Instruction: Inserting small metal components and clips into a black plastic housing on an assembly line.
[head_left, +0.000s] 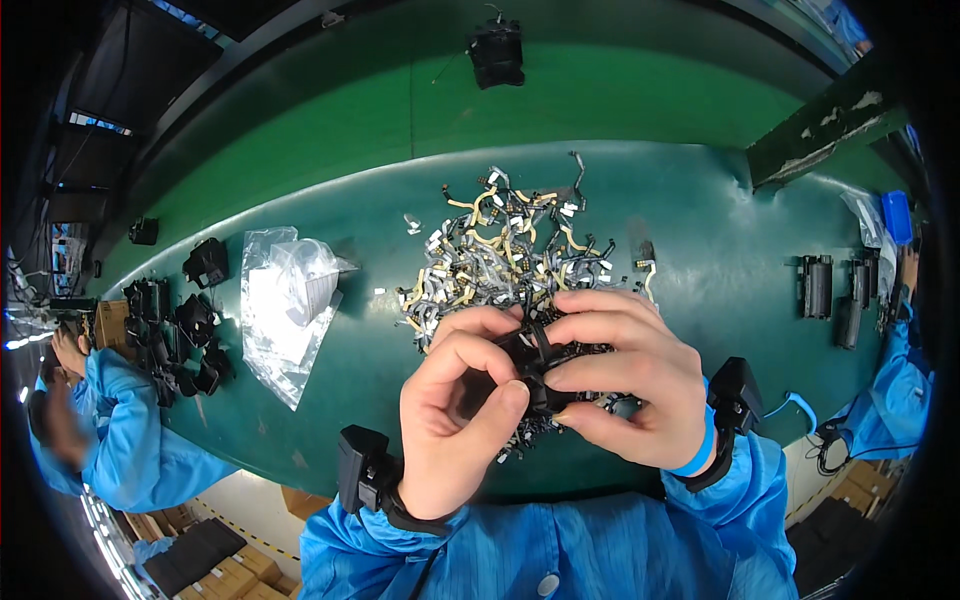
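Note:
Close in front of me, both hands grip a small black plastic part [533, 352] whose exact kind I cannot make out. My left hand [450, 410] curls around its left side, thumb and fingers closed on it. From the right, the fingers of my right hand [640, 375] pinch the same part, with the thumb low against it. My fingers cover much of its shape. Under and beyond the hands spreads a heap of short flat flex cables [500, 245], yellow, grey and black with small connectors. Part of that heap is hidden by my hands.
Left of the heap lies a clear plastic bag [290, 310] with white contents. Several black parts [180, 335] sit farther left, near a co-worker's blue sleeve [140, 430]. Black elongated parts [817, 287] and a blue container [897, 218] are at right. A green post [830, 130] rises there.

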